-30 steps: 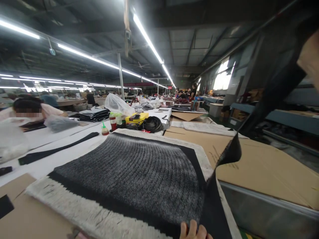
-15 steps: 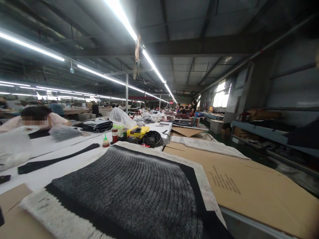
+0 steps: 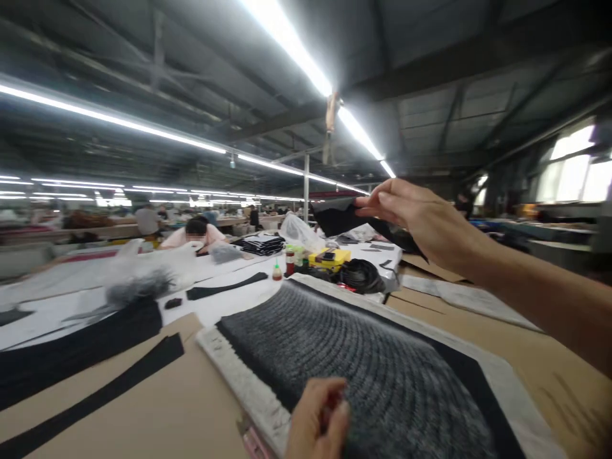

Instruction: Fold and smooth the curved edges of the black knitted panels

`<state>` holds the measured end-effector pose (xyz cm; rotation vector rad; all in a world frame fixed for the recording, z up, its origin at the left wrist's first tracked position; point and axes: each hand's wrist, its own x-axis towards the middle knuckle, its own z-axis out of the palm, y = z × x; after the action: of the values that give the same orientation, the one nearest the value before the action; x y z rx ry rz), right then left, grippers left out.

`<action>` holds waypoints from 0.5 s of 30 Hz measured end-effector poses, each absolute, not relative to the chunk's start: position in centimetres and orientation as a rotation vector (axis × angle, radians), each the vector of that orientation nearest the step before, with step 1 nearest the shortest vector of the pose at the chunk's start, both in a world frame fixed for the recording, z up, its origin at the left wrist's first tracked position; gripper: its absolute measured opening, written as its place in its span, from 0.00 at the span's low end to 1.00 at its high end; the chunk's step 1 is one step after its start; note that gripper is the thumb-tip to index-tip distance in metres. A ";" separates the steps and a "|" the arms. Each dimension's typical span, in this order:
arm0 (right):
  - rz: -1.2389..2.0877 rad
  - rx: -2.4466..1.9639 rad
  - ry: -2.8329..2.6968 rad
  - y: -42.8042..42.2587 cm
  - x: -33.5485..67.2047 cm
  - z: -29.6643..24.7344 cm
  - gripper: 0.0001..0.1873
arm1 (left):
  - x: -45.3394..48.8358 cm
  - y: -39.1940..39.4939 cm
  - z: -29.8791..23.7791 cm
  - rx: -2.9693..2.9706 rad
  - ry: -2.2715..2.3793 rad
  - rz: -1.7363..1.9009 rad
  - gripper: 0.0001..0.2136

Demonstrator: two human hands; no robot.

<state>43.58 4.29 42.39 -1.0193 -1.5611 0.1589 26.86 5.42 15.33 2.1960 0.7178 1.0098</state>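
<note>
My right hand [image 3: 406,210] is raised at the right, its fingers pinched on the edge of a thin piece of black fabric [image 3: 335,215] that hangs and stretches behind the hand. Low in the middle, my left hand [image 3: 318,421] is over the near edge of a dark grey ribbed textile [image 3: 363,350] with a black border. Its fingers are curled, and what they hold, if anything, is hidden. The textile lies on a whitish, frayed pad [image 3: 239,376]. A pink-handled tool [image 3: 255,443], blurred, lies left of my left hand.
Black fabric strips [image 3: 143,370] lie on brown cardboard [image 3: 157,408] at the left. Behind the pad are a small glue bottle [image 3: 277,272], a yellow box [image 3: 329,257] and a coil of black cord [image 3: 361,275]. Across the table a person [image 3: 196,234] bends over work.
Both my hands have come into view, the right one with black fabric in its fingers. The view has swung left, so the table things sit farther right.
</note>
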 end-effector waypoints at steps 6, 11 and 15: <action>0.729 -0.649 -1.841 7.5 28.2 37.6 0.07 | 14.1 8.4 22.7 0.956 0.606 1.621 0.27; 0.962 -0.413 -2.061 8.6 16.7 33.5 0.09 | 3.2 4.2 21.4 0.963 0.810 1.962 0.32; 1.181 -0.332 -2.123 7.7 9.4 29.8 0.12 | -3.7 -0.8 21.2 0.930 0.981 2.147 0.29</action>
<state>9.39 7.68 29.80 -0.3316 -2.1230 1.1812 -3.70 -0.78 21.15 0.9303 0.9805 2.1467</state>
